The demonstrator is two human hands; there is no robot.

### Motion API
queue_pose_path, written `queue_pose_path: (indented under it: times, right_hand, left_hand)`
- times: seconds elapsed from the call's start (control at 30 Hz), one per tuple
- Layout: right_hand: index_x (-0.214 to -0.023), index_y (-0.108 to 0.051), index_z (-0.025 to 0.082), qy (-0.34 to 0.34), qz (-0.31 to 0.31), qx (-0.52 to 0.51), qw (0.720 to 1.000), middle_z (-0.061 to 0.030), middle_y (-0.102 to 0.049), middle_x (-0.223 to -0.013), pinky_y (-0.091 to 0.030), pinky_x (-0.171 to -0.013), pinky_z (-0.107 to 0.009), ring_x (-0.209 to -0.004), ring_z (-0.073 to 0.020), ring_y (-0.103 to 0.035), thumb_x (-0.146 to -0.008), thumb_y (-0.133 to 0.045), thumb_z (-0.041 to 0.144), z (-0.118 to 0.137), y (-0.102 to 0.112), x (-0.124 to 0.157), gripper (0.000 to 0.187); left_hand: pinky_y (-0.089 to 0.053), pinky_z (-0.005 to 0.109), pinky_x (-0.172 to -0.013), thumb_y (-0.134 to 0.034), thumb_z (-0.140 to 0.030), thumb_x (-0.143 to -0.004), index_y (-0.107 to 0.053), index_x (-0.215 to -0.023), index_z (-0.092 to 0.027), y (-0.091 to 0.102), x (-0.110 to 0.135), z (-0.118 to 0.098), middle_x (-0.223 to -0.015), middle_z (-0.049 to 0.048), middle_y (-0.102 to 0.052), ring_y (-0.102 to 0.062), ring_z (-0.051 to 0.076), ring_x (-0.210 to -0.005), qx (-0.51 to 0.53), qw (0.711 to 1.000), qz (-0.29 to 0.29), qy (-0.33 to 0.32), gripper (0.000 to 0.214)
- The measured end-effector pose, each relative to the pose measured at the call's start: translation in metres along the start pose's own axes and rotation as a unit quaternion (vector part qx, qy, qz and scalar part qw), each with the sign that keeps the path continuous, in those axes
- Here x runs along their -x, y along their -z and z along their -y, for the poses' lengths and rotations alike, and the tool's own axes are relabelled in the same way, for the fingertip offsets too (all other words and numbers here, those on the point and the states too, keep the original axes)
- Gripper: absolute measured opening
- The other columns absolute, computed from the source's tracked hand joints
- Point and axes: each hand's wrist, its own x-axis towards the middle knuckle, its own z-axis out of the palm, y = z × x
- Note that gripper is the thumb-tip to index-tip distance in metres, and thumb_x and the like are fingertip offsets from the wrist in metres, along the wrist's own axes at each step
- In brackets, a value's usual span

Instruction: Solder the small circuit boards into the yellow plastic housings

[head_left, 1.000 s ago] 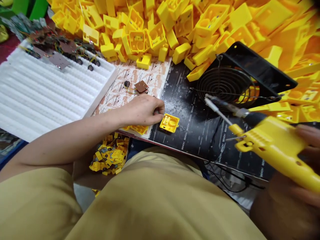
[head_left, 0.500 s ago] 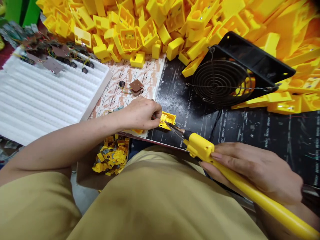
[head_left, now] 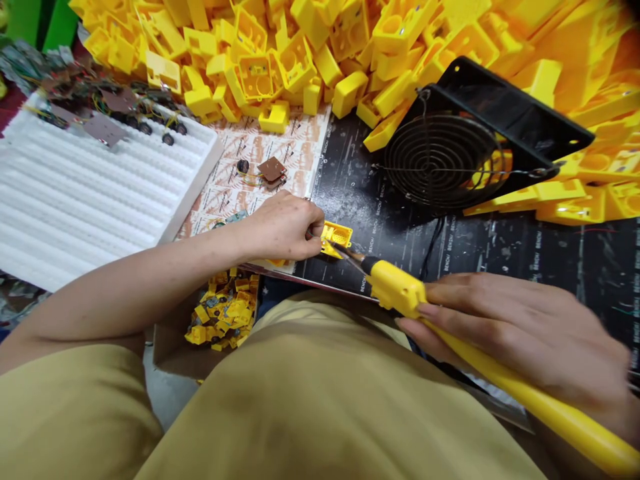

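My left hand [head_left: 287, 225] is closed at the left end of a small open yellow plastic casing [head_left: 341, 233], near the table's front edge. Its fingertips are partly hidden, and whether a wire is also pinched there I cannot tell. In my right hand [head_left: 520, 333] is a yellow soldering iron [head_left: 400, 288] with a black collar, its long handle slanting to the lower right. The iron's thin metal tip reaches into the casing beside my left fingers. Just beyond the left hand lies a brown circuit board [head_left: 272, 171] wired to a small black round part [head_left: 243, 166].
Yellow casings [head_left: 300, 63] are heaped across the back. A black fan [head_left: 440, 160] with a wire grille stands at right. White ribbed foam [head_left: 110, 193] lies at left, with wired boards [head_left: 103, 127] along its far edge. Below the table edge, a cardboard box [head_left: 173, 347] holds small yellow parts.
The right hand and the soldering iron's body have shifted slightly, the hand a little up and right. The left hand and the casing stay almost where they were.
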Motion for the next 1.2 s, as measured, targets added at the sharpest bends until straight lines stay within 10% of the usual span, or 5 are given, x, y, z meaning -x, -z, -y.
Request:
queue_pose_path:
  times: [0.8,1.2]
  right_hand:
    - [-0.104,-0.061,0.021,-0.11,-0.028,0.011,0.993,-0.0043,-0.07,-0.08,-0.056,-0.057,-0.024,-0.064,-0.013,-0.066,-0.092,-0.058,0.041,-0.013,-0.015,0.019,0.024]
    - [-0.082,-0.056,0.021,-0.003,-0.019,-0.003,1.0,0.0024,-0.066,-0.073,-0.057,-0.063,-0.02,-0.065,-0.0094,-0.066,-0.085,-0.068,0.021,-0.011,-0.018,-0.002,0.012]
  left_hand:
    - [-0.041,0.04,-0.088,-0.059,-0.025,-0.077,-0.071,-0.078,-0.019,-0.003,-0.005,0.005,-0.073,0.0022,-0.072,-0.065,0.02,-0.078,0.056,0.996,-0.057,0.048,0.014]
    - [-0.038,0.043,-0.085,-0.052,-0.026,-0.078,-0.068,-0.075,-0.018,0.0,-0.008,-0.003,-0.076,0.006,-0.069,-0.06,0.026,-0.09,-0.087,0.995,-0.054,0.0,0.018]
